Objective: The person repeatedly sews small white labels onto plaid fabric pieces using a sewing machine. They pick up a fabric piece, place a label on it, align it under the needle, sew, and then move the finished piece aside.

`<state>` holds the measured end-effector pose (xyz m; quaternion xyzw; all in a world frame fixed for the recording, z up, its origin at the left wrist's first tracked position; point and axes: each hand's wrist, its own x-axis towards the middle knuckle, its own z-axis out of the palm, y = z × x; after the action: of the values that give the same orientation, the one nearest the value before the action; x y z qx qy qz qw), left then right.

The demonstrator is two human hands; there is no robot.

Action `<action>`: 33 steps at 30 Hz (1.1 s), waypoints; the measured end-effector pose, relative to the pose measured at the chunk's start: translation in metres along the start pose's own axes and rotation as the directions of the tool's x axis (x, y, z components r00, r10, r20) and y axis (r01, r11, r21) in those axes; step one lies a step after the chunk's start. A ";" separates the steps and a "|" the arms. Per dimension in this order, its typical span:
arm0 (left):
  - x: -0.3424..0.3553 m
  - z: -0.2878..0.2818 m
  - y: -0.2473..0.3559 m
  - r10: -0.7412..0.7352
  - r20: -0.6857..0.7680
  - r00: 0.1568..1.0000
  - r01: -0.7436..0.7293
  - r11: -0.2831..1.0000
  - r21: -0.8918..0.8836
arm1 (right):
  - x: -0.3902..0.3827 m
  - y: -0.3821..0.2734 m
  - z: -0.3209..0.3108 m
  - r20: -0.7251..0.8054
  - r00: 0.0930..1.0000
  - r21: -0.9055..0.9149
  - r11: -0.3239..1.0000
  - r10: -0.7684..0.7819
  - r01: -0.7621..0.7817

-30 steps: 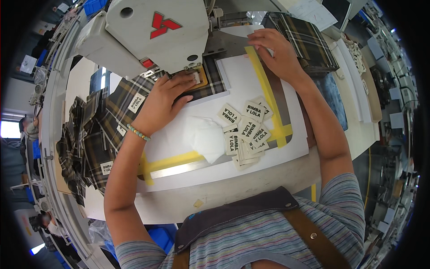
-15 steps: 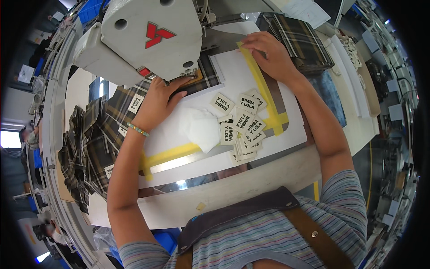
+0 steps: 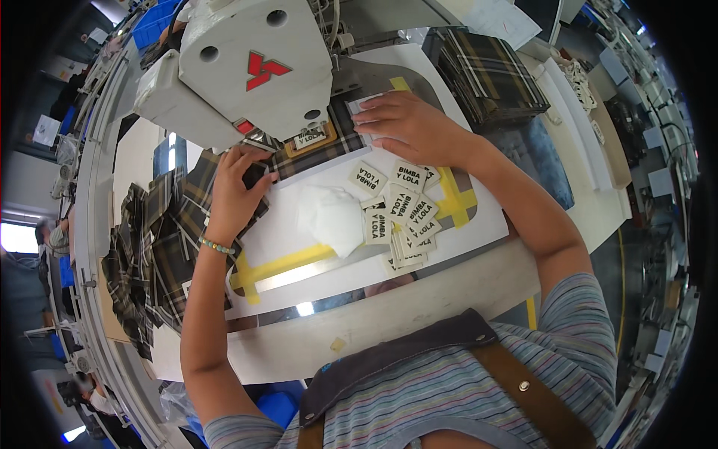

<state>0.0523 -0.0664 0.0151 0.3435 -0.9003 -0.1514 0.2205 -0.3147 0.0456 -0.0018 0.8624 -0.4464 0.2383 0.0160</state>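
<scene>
A dark plaid fabric piece (image 3: 347, 135) lies under the head of a white sewing machine (image 3: 250, 75). On it sits a tan frame (image 3: 329, 144) around a cream label (image 3: 309, 139) with dark lettering. My right hand (image 3: 411, 127) rests at the fabric's right end, fingers stretched out flat. Left of the frame, my left hand (image 3: 241, 183) has its fingertips by the fabric's left part, thumb apart from the bent fingers. Several loose cream labels (image 3: 409, 173) are heaped on a white sheet nearer me, beside a crumpled white cloth or paper (image 3: 329, 217).
More plaid fabric (image 3: 164, 262) hangs in folds at the left. A stack of plaid pieces (image 3: 486, 78) stands at the far right. Yellow tape (image 3: 288, 262) edges the white sheet on the shiny metal plate. A blue bin (image 3: 153, 22) is at the far left.
My left hand has drawn back leftward from the frame, uncovering the label in it. My right hand has come from the taped far corner down and left onto the fabric's end.
</scene>
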 end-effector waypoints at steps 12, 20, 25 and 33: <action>0.013 0.025 0.013 -0.013 0.011 1.000 0.013 0.999 -0.048 | 0.020 -0.019 -0.028 0.192 0.976 -0.048 0.994 0.103 -0.096; 0.020 0.039 0.012 -0.068 -0.010 0.998 0.066 0.987 -0.149 | 0.023 -0.031 -0.035 0.262 0.951 -0.165 0.978 0.165 -0.124; 0.016 0.029 0.014 0.051 -0.027 0.998 -0.054 0.989 -0.137 | 0.015 -0.022 -0.030 0.178 0.977 -0.114 0.989 0.117 -0.097; 0.023 0.047 0.007 -0.083 -0.084 0.993 0.062 0.971 -0.229 | 0.017 -0.037 -0.010 0.057 0.992 -0.174 0.980 0.108 -0.097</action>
<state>0.0096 -0.0721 -0.0153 0.3555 -0.8527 -0.2448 0.2941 -0.2815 0.0571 0.0217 0.8411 -0.5093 0.1708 0.0628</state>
